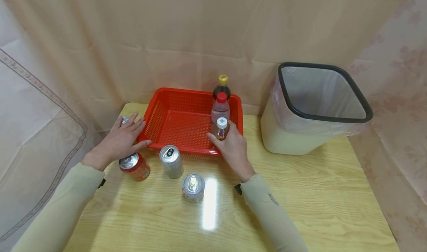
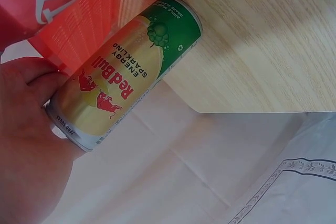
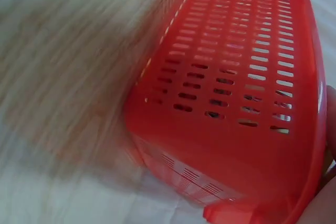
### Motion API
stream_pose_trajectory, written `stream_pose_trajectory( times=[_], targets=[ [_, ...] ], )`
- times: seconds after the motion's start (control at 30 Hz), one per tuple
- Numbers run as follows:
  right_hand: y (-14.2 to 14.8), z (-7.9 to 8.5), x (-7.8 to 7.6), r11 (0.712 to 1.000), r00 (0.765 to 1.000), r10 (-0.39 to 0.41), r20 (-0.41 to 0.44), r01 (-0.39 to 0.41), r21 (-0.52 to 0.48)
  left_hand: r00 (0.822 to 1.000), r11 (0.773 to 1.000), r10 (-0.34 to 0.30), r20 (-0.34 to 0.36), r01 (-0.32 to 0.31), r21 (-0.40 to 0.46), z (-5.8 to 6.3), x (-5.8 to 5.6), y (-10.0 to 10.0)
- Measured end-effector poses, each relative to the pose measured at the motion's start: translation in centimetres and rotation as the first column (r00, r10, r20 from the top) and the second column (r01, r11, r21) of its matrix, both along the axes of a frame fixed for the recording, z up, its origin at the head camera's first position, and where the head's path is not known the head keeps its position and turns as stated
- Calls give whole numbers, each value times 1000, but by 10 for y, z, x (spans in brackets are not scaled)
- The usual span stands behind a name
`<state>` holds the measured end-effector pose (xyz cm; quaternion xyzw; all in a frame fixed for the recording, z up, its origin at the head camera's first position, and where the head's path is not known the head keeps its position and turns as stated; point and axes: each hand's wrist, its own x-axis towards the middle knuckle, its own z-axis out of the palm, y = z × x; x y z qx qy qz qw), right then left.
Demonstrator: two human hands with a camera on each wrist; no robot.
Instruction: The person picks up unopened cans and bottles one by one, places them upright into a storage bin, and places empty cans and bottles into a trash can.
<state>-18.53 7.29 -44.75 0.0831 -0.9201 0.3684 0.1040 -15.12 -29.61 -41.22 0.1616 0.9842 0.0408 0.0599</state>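
Note:
My left hand spreads its fingers by the left rim of the red basket, over a tall Red Bull can. In the left wrist view, this gold and green can stands on the table next to the basket, its top end at my hand. Near the basket's front right corner, my right hand grips a small clear bottle with a white cap and brownish contents. Behind it in the basket are a red-capped clear bottle and a dark bottle with a yellow cap.
In front of the basket stand a red can and two silver cans, one close to the basket and one nearer me. A cream bin with a plastic liner is at the back right. Curtains hang behind the table.

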Motion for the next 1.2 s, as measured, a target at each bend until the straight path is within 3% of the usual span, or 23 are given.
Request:
stream_pose_trajectory(
  times=[0.2,0.4,0.6,0.83,1.0,1.1,1.2],
  targets=[
    [0,0,-2,989,997,14,-78,-3,145,1000,1000,-5,0,5,-1,1,-1,3],
    [5,1,-5,952,992,-18,-122,54,301,1000,1000,-6,0,6,-4,2,-1,3],
    [10,-1,-7,962,998,-23,-55,37,270,1000,1000,-8,-11,8,-10,2,-1,2],
    [22,-4,-5,996,990,43,132,-53,75,1000,1000,-4,0,4,3,0,0,1],
    [39,-8,-3,990,987,134,93,-138,40,1000,1000,-6,-3,6,-3,0,0,0],
    [50,-11,-2,979,983,178,43,-181,94,1000,1000,-8,-3,8,-6,1,1,1],
    [61,-13,1,962,978,202,45,-207,179,1000,1000,-5,3,5,-4,2,1,1]
  ],
)
